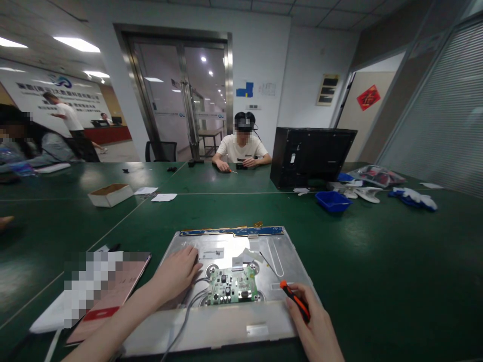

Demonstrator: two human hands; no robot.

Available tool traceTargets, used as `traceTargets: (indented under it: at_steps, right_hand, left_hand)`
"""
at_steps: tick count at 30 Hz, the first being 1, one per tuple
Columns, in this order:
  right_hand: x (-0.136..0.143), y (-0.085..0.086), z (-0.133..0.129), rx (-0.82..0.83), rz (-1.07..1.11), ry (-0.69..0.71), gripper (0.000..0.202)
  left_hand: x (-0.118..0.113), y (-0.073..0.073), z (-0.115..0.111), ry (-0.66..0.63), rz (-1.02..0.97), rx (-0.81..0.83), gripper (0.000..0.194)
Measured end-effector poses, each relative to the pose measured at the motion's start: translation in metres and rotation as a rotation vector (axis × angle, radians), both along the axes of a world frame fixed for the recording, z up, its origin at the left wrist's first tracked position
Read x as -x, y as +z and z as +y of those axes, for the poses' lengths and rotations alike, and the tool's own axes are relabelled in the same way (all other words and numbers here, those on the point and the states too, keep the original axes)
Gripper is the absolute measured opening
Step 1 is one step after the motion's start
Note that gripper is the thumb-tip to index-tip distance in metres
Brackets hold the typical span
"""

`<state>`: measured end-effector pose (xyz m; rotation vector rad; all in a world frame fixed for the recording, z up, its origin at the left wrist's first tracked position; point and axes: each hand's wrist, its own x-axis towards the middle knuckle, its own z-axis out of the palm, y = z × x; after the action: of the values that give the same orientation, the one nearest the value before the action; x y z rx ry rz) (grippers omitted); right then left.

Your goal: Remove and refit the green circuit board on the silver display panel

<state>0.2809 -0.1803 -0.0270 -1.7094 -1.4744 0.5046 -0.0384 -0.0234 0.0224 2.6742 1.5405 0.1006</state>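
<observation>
My right hand (311,314) grips a screwdriver (296,301) with an orange and black handle. Its shaft points up and left over the back of a silver metal display panel (279,296), and the tip is near a loose pale strip. My left hand (181,271) rests on the panel's left part with its fingers loosely spread, holding nothing that I can see. Between my hands a green circuit board (234,286) sits on the panel, with grey cables (188,311) leaving its left side. A narrow blue board (234,232) runs along the panel's far edge.
Left of the panel lies a pinkish folder (113,291), partly blurred. Farther off are a small open box (110,195), papers (164,197), a blue tray (333,201), a black monitor (311,156) and gloves (413,197). Across the table sits a person (243,146).
</observation>
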Motion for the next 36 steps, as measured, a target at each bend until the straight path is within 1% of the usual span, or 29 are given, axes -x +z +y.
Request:
traceTargets:
  at_steps: [2, 3, 7, 10, 13, 16, 18, 21, 24, 27, 29, 31, 33, 36]
  right_hand:
    - [0.0, 0.0, 0.0, 0.006, 0.005, 0.011, 0.031]
    - [0.0, 0.0, 0.0, 0.009, 0.009, 0.011, 0.031]
    - [-0.003, 0.001, 0.001, -0.005, 0.037, -0.004, 0.03]
    - [-0.005, 0.004, 0.002, -0.004, 0.041, 0.026, 0.029]
    - [-0.005, 0.013, 0.005, -0.009, 0.037, 0.06, 0.028]
    - [-0.005, 0.026, 0.014, -0.029, 0.048, 0.101, 0.026]
    - [-0.006, 0.038, 0.024, -0.041, 0.028, 0.144, 0.025]
    - [-0.009, 0.056, 0.048, -0.074, 0.006, 0.232, 0.024]
    - [-0.011, 0.073, 0.079, -0.11, 0.018, 0.287, 0.022]
    - [-0.01, 0.082, 0.112, -0.116, 0.013, 0.324, 0.022]
    - [-0.007, 0.08, 0.13, -0.119, 0.004, 0.341, 0.021]
    - [-0.004, 0.073, 0.143, -0.127, -0.002, 0.343, 0.02]
    - [-0.001, 0.062, 0.149, -0.141, -0.003, 0.326, 0.02]
    - [-0.001, 0.046, 0.148, -0.158, -0.005, 0.302, 0.02]
  left_hand:
    - [-0.01, 0.003, 0.007, 0.002, 0.01, -0.022, 0.021]
    - [-0.015, 0.004, 0.01, -0.016, -0.012, -0.027, 0.021]
    - [-0.033, 0.002, 0.019, -0.14, -0.132, 0.03, 0.025]
    - [-0.042, 0.001, 0.024, -0.183, -0.204, 0.057, 0.02]
    - [-0.045, -0.002, 0.029, -0.204, -0.248, 0.065, 0.014]
    - [-0.046, -0.007, 0.033, -0.219, -0.293, 0.056, 0.014]
    - [-0.046, -0.009, 0.034, -0.214, -0.301, 0.058, 0.014]
    - [-0.046, -0.01, 0.035, -0.209, -0.307, 0.067, 0.014]
    - [-0.047, -0.01, 0.036, -0.207, -0.305, 0.063, 0.014]
    - [-0.051, -0.011, 0.041, -0.204, -0.291, 0.055, 0.015]
    - [-0.054, -0.011, 0.045, -0.204, -0.283, 0.055, 0.013]
    - [-0.057, -0.012, 0.049, -0.205, -0.278, 0.056, 0.011]
    - [-0.058, -0.011, 0.05, -0.208, -0.274, 0.059, 0.01]
    - [-0.056, -0.011, 0.05, -0.207, -0.273, 0.065, 0.01]
